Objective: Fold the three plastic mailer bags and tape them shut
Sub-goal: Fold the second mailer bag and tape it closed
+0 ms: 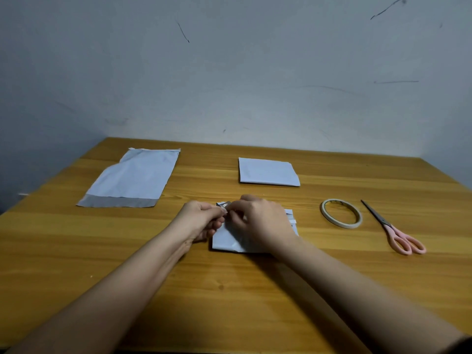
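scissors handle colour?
Pink, with dark metal blades; the scissors lie right of the tape roll. Head view, the only one, shows it clearly.

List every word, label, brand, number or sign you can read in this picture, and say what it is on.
None can be read. The flat bag, the folded bag, the bag under the hands, the tape roll and the scissors show no print. The wall bears only scratches.

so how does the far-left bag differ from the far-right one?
The left bag lies unfolded at full length; the right bag is folded into a compact rectangle. The left bag shows a grey strip along its near edge; the right bag shows none. Both are pale, flat on the table, untouched by either hand.
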`<state>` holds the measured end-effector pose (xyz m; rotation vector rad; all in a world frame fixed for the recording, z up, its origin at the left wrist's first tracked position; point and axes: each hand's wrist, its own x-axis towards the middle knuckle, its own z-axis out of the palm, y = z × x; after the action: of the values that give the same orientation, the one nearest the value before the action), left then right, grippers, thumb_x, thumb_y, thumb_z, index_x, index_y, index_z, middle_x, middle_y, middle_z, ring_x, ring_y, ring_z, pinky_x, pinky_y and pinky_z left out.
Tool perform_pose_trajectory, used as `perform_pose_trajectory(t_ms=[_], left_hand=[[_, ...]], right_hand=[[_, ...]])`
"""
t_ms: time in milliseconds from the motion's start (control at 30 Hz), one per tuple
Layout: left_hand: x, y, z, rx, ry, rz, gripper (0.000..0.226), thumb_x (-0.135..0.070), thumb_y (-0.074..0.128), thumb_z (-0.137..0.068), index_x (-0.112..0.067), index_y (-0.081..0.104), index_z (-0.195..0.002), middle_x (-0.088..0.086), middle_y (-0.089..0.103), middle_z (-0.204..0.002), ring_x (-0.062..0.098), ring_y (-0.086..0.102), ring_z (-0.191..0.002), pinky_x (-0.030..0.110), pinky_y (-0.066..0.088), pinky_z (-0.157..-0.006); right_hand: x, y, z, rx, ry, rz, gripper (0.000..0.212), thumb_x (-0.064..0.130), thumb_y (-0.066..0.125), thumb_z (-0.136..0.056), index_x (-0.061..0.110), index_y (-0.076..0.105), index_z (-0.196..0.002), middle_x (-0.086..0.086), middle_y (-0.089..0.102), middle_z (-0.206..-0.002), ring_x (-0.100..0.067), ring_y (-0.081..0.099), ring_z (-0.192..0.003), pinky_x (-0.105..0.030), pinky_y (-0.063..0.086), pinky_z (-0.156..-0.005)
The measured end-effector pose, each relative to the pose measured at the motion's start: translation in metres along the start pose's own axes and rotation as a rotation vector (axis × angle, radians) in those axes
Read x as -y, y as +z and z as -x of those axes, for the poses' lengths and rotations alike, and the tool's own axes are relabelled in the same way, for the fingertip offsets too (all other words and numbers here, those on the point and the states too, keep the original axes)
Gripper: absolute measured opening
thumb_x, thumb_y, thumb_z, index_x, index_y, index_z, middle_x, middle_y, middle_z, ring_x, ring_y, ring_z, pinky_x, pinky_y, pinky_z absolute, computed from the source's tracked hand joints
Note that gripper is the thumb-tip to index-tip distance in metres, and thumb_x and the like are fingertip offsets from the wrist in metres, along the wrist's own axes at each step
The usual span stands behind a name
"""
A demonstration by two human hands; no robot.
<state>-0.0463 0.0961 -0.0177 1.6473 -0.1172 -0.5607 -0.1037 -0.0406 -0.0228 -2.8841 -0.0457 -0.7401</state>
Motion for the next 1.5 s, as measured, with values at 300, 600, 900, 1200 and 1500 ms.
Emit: perform_pose_trajectory(t_ms=[300, 600, 900, 1200, 1500], left_hand=[[0.002, -0.001, 0.001, 0.006, 0.022, -0.008, 0.009, -0.013, 0.064, -0.089, -0.006, 0.069, -0.093, 0.0, 0.06, -0.06, 0.004, 0.053, -0.043, 0.016, 0.044, -0.04], [-0.003, -0.003, 0.005, 0.022, 0.058, -0.109, 0.017, -0.012, 0.058, -0.093, -0.007, 0.067, -0.079, 0.002, 0.058, -0.058, 0.006, 0.05, -0.043, 0.016, 0.04, -0.039], [-0.008, -0.005, 0.008, 0.049, 0.041, -0.199, 0.02, -0.009, 0.056, -0.092, -0.005, 0.062, -0.073, -0.001, 0.055, -0.048, 0.004, 0.047, -0.033, 0.015, 0.037, -0.035], [-0.006, -0.007, 0.003, 0.047, 0.069, -0.228, 0.016, -0.01, 0.059, -0.09, -0.01, 0.064, -0.075, -0.003, 0.057, -0.049, 0.006, 0.046, -0.035, 0.016, 0.034, -0.036], [-0.006, -0.007, 0.002, 0.047, 0.09, -0.238, 0.014, -0.008, 0.058, -0.091, -0.007, 0.066, -0.08, -0.001, 0.06, -0.053, 0.005, 0.05, -0.039, 0.016, 0.036, -0.037]], right_hand=[[-0.004, -0.005, -0.006, 0.131, 0.339, -0.386, 0.01, 0.034, 0.064, -0.081, 0.026, 0.067, -0.075, 0.01, 0.068, -0.079, -0.011, 0.063, -0.08, -0.035, 0.052, -0.073], [0.007, -0.01, -0.003, 0.065, 0.111, -0.062, 0.021, 0.042, 0.054, -0.089, 0.028, 0.068, -0.098, 0.006, 0.064, -0.101, -0.022, 0.061, -0.091, -0.029, 0.036, -0.061], [0.005, -0.008, -0.002, 0.133, -0.051, 0.108, 0.029, 0.042, 0.045, -0.095, 0.025, 0.065, -0.106, 0.003, 0.062, -0.104, -0.027, 0.063, -0.091, -0.033, 0.043, -0.063], [0.001, -0.009, -0.008, 0.186, 0.227, -0.242, 0.012, 0.035, 0.061, -0.083, 0.027, 0.07, -0.085, 0.007, 0.071, -0.087, -0.018, 0.063, -0.085, -0.031, 0.048, -0.067], [-0.006, -0.006, -0.008, 0.212, 0.264, -0.382, 0.011, 0.036, 0.065, -0.081, 0.027, 0.073, -0.082, 0.007, 0.072, -0.081, -0.014, 0.065, -0.079, -0.037, 0.053, -0.072]])
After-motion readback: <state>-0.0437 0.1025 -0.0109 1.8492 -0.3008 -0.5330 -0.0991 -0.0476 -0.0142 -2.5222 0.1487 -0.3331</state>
